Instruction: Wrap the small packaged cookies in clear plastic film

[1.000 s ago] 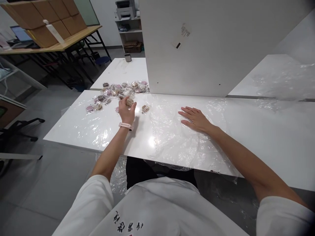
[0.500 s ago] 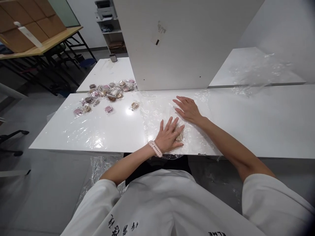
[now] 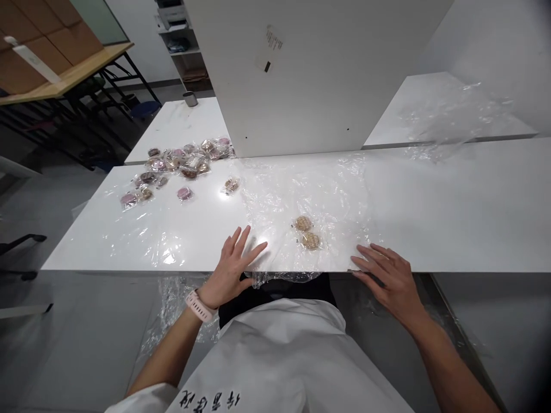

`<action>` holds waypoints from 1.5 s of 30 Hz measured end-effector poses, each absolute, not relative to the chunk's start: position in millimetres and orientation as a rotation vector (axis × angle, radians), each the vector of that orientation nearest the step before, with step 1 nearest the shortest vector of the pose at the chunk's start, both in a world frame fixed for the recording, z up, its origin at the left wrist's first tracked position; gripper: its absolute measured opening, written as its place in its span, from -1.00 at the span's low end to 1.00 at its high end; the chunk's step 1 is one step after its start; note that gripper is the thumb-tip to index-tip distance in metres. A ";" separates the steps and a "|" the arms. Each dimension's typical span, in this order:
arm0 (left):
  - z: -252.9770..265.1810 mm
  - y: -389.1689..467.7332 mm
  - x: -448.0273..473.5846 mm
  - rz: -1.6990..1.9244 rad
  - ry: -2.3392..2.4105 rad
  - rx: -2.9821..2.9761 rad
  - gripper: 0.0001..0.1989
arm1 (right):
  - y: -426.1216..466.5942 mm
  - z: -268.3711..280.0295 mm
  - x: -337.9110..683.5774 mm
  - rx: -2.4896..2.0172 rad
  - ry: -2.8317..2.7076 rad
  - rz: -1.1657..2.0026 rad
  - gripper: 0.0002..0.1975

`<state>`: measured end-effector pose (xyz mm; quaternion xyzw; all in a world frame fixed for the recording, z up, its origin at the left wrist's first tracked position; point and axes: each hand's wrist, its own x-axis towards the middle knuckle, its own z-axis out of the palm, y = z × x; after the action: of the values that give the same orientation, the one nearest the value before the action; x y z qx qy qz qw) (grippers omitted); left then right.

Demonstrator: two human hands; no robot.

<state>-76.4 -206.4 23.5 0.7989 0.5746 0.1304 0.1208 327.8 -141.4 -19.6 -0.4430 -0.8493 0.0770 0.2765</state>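
Note:
A sheet of clear plastic film lies over the white table, its near edge hanging past the front. On it sit two tan, round, wrapped pieces like cookies, one piece just behind the other piece. My left hand, with a pink watch band on the wrist, is at the front edge by the film's near left corner, fingers spread and holding nothing. At the film's near right corner, my right hand is open with its fingertips at the table edge.
Several wrapped pink, brown and tan pieces lie in a heap at the back left. A single pink piece and a tan piece lie apart. A white upright panel stands behind the film; crumpled plastic lies at the right.
My left hand has moved left and off the tan pieces, uncovering them. My right hand has drawn back from the film's middle to the front edge at the right.

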 end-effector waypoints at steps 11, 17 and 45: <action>30.6 -199.3 -68.2 1.045 1.628 1.743 -0.83 | -126.2 11.4 354.0 -1.423 -2.008 0.520 -0.76; 47.1 -136.9 -61.2 1.015 1.866 1.537 -0.65 | -70.7 29.6 342.7 -1.654 -2.043 0.580 -0.65; 14.5 -91.0 -7.2 0.432 1.851 2.076 -0.74 | -40.4 5.6 250.6 -1.225 -2.384 0.583 -0.53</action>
<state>-7.2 -91.0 14.5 0.7277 0.6489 0.1513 0.1628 250.6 -40.4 5.6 -0.4376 -0.8520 0.2083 0.1979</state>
